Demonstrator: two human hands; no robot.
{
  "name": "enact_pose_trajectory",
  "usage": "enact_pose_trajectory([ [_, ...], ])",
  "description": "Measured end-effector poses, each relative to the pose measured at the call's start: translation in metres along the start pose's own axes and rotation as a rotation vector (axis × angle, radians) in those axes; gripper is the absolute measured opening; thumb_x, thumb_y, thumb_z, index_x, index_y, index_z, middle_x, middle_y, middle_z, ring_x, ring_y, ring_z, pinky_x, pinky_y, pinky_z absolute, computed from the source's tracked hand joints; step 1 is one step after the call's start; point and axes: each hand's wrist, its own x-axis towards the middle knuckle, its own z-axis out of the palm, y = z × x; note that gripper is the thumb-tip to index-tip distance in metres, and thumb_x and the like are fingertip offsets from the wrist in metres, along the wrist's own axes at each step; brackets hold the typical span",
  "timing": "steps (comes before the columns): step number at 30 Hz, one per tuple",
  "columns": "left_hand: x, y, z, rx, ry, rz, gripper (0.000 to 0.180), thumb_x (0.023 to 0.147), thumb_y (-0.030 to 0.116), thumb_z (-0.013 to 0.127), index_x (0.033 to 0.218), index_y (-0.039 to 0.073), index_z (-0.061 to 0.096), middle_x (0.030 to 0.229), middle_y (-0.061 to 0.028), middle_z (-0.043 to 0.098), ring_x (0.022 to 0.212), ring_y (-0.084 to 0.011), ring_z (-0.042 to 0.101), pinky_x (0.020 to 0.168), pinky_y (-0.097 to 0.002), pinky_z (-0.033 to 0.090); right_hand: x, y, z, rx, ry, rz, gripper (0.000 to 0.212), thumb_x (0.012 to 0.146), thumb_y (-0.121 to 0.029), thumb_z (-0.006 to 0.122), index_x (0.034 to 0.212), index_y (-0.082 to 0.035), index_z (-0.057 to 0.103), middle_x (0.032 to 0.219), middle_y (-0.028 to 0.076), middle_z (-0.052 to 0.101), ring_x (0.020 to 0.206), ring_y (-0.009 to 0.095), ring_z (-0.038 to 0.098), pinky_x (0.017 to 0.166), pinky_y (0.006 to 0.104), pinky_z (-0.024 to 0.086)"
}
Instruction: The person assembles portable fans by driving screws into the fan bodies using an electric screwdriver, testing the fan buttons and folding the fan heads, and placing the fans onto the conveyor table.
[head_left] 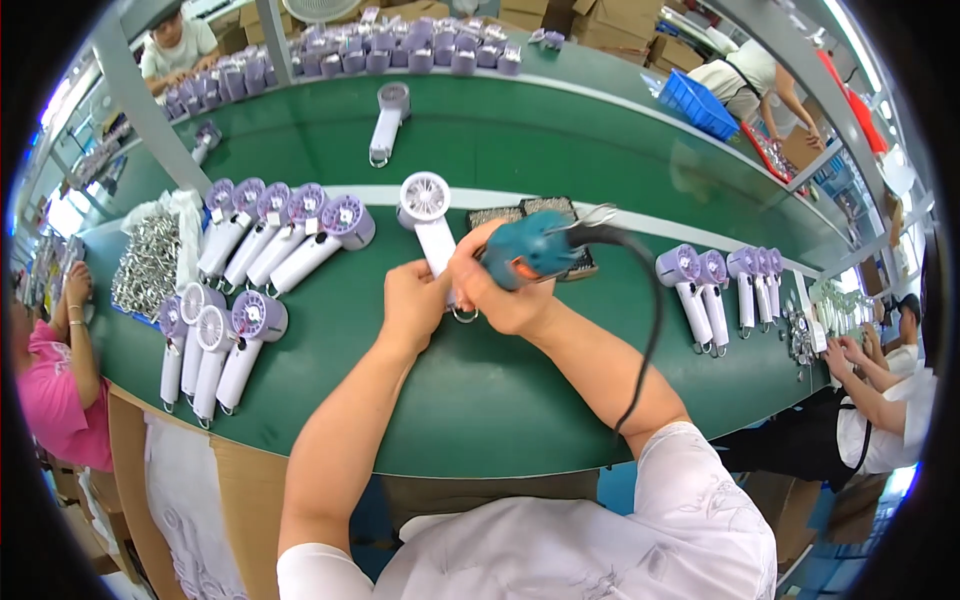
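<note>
Dark green and smooth, the desk [480, 410] spreads beneath both forearms, with a pale straight rail [650, 219] along its far side. Near its middle, directly before the person, is a white handheld fan [434, 240] with a round, slatted head pointing away from the body. The left hand [412, 308] has its fingers clamped on the lower handle; those of the right hand [515, 305] appear wrapped around a teal power driver [532, 245] trailing a black cord [657, 300]. Its tip is hidden, so I cannot tell whether it touches the handle. This looks like a screw-driving step: keep the handle pinned firmly, hold the driver square to the surface, press evenly and ease off once the screw seats, lest the plastic crack. The left fingertips are best kept clear of the bit, and the cord away from the white-and-purple fans [690, 285] standing to the right. Black trays of small metal parts [493, 216], just behind the driver, should stay unbumped.
</note>
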Motion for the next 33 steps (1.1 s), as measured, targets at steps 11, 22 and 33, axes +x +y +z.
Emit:
enact_pose_trajectory([
  [11, -0.098, 0.029, -0.021, 0.744, 0.441, 0.586, 0.027, 0.083, 0.016, 0.080, 0.095, -0.004, 0.067, 0.074, -0.0166, 0.069, 0.063, -0.0231, 0.067, 0.061, -0.0347, 0.053, 0.001, -0.085, -0.091, 0.701, 0.303, 0.409, 0.011, 0.092, -0.004, 0.064, 0.090, 0.006, 0.060, 0.059, 0.009, 0.057, 0.039, 0.016, 0.051, 0.039, 0.0336, 0.047],
  [22, -0.183, -0.022, 0.021, 1.286, 0.393, 0.684, 0.035, 0.076, 0.001, 0.075, 0.107, -0.002, 0.059, 0.095, -0.0183, 0.062, 0.081, -0.0374, 0.064, 0.068, -0.0425, 0.054, -0.076, -0.037, -0.073, 0.445, -0.069, 1.106, 0.029, 0.088, -0.024, 0.075, 0.093, 0.002, 0.064, 0.071, 0.010, 0.065, 0.043, 0.012, 0.056, 0.038, 0.0266, 0.042],
  [33, -0.192, -0.016, 0.065, 0.878, 0.027, 0.591, 0.043, 0.082, 0.006, 0.075, 0.121, -0.007, 0.059, 0.104, -0.0194, 0.065, 0.084, -0.0274, 0.066, 0.066, -0.0328, 0.054, -0.090, -0.017, -0.092, 0.438, 0.021, 1.094, 0.030, 0.086, -0.021, 0.074, 0.091, 0.007, 0.064, 0.070, 0.014, 0.066, 0.043, 0.014, 0.057, 0.037, 0.0275, 0.042],
])
